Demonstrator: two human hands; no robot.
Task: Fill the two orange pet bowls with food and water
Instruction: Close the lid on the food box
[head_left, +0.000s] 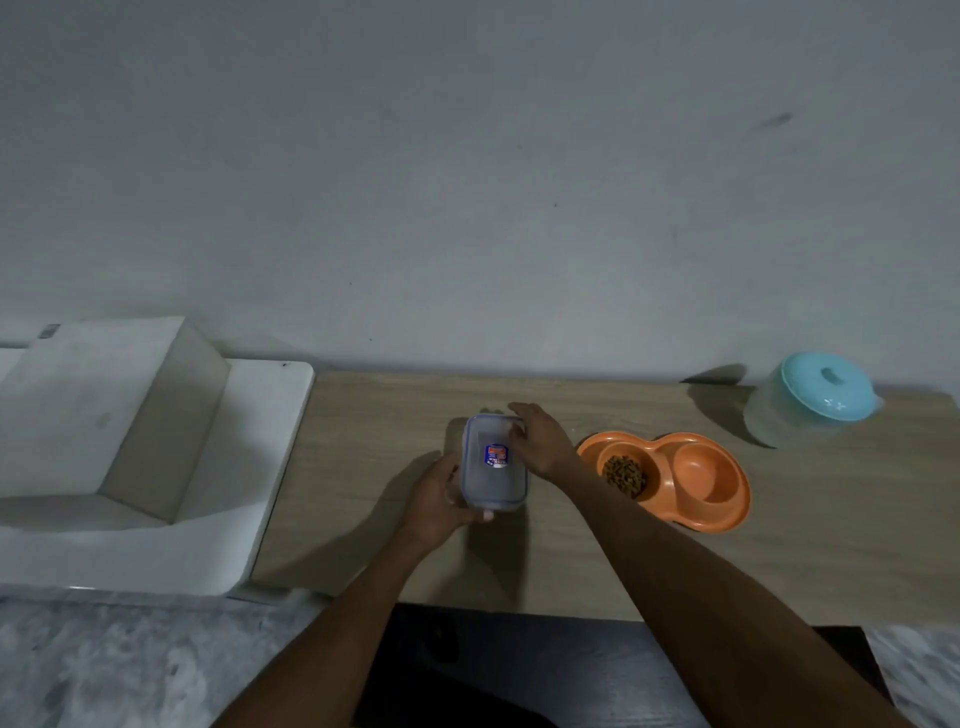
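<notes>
The box (493, 462) is sitting mid-worktop (571, 561), with bare wood lying open in front of it and behind it up to the wall. The left hand (441, 499) is gripping the box's near-left corner; the right hand (537, 441) is lying spread over its lid's far-right edge. Right of the box, the bowl (670, 480) is holding kibble (625, 475) in its nearer cup; farther right, a jar (810, 400) is standing.

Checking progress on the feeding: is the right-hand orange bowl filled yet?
Apparently empty: the right bowl shows bare orange plastic, no kibble; clear water cannot be ruled out. The left bowl holds kibble.
</notes>
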